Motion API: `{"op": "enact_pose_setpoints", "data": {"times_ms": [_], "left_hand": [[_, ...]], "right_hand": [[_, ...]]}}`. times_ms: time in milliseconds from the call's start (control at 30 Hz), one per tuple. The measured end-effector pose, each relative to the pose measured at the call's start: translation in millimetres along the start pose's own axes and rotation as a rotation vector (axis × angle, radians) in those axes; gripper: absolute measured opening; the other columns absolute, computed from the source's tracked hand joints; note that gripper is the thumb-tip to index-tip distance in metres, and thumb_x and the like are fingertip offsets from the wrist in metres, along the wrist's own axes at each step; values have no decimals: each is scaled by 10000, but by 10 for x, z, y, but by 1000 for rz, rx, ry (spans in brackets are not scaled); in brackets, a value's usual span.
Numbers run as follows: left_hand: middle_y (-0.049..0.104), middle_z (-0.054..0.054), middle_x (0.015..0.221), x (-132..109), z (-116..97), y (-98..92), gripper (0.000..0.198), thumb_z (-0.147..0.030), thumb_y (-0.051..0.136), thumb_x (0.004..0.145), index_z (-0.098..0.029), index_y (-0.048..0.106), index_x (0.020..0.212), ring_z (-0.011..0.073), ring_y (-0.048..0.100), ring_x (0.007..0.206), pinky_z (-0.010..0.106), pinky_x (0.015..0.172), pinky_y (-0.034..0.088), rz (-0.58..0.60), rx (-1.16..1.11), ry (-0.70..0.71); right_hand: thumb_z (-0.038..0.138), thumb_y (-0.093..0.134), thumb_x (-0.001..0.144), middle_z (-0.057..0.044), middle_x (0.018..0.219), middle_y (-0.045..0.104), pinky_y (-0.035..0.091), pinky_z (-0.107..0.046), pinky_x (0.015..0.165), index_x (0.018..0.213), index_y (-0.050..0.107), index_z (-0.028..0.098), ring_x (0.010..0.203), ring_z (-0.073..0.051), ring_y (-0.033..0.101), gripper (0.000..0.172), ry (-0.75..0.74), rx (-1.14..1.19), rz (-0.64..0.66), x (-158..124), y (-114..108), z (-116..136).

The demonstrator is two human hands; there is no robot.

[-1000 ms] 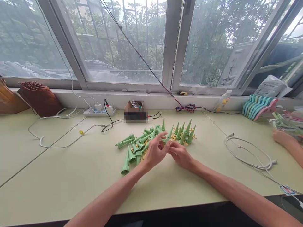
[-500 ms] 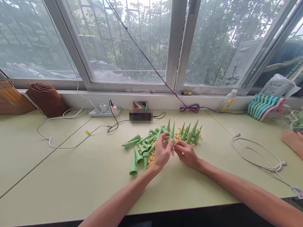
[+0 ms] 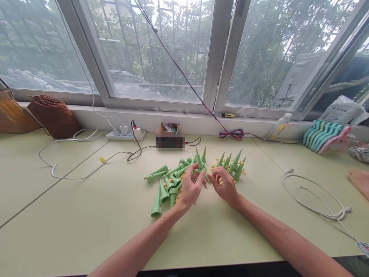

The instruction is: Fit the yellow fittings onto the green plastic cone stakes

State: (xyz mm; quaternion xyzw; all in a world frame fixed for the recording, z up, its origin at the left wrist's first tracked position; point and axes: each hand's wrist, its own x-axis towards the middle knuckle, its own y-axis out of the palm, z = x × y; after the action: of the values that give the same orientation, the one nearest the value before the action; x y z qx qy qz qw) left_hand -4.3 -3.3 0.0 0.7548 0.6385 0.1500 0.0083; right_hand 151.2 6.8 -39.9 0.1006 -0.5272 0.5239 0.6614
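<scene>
Gap between my hands, head view: My left hand [image 3: 190,188] and right hand [image 3: 226,186] are slightly apart; half a second ago their fingertips met at the foot of the spike.
What the gap means: By my judgement, the green spike [image 3: 199,159] now rests with my left hand alone, leaving the right to act separately; whether work on this piece is finished, I cannot tell.
Green spike: Its tip points up and leans left, away from my right hand, after a nearly upright stance in the earlier frame.
Left hand: Thumb and fingers clasp the spike's wide lower end.
Right hand: Fingertips curl together just right of that end; whether they pinch a small part, I cannot tell.
Loose spikes: A heap of green spikes [image 3: 164,192] lies left of my grip, as before.
Standing spikes: A cluster [image 3: 236,161] rises beyond my right hand, yellow fittings [image 3: 244,171] among it.
Co-worker's hand: Another person's hand [image 3: 359,181] rests well right of my grip; the green item above it earlier no longer shows.
</scene>
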Motion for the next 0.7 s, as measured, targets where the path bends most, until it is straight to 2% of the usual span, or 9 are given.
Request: {"op": "enact_pose_setpoints", "data": {"times_ms": [233,700], "left_hand": [[554,-46,618,-21,-41,-30,360,-402,691,827,-183,549,1075,114,553,492,238,490,481,-5,69,-8],[581,-46,632,-38,5,-45,342,-425,669,852,-207,503,1058,85,492,414,206,405,417,29,127,13]], "right_hand": [[261,559,961,-11,744,536,460,-234,498,795,481,225,609,-131,518,186,72,105,35,-62,29,18],[266,500,986,30,608,453,364,-241,509,692,458,208,532,-115,418,302,75,62,120,-32,6,70]]}}
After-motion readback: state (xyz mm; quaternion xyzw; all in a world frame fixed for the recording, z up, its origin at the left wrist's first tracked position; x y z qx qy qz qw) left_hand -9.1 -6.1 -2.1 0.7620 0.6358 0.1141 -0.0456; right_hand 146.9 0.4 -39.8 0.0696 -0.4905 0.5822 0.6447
